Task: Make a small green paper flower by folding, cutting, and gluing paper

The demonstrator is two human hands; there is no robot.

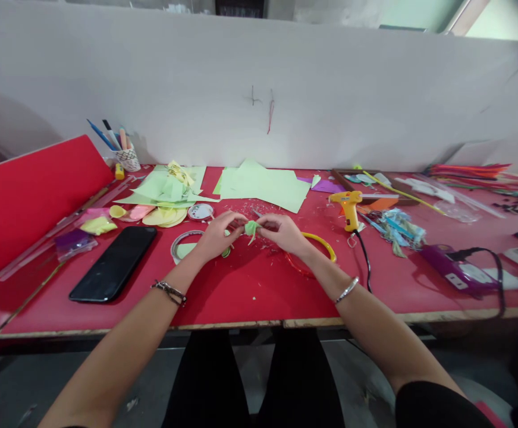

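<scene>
Head view: small green paper piece [251, 228] is the landmark, held up over the red surface [241, 300] between the person's two hands. Left hand [220, 233] grasps its left side with the fingertips; right hand [284, 233] pinches its right side. Exact finger grip too small to tell. Dark bracelet [169, 291] on left wrist, silver bangle [348, 289] on right.

Left of the green piece, close: white ring [173, 246], partly behind the left hand and forearm. Farther left and nearer the person: black phone [113, 264], lying flat. Left and beyond: round white dish [191, 209], yellow paper ovals [165, 217], a pile of light green sheets [149, 184]; past those, cup [128, 159] with pens upright in it.

Straight beyond the green piece: more light green sheets [263, 185], overlapping, near the wall. Paper bits scattered around.

Right of the green piece, close: yellow-and-red ring [330, 249], partly covered by the right hand and forearm. Farther right: yellow glue gun [350, 208] with black cord, then a bluish bundle of scraps [401, 229], then purple power strip [461, 270] with a plug in. Far right and beyond: bunch of fuzzy sticks [473, 172], mostly red and orange.
</scene>
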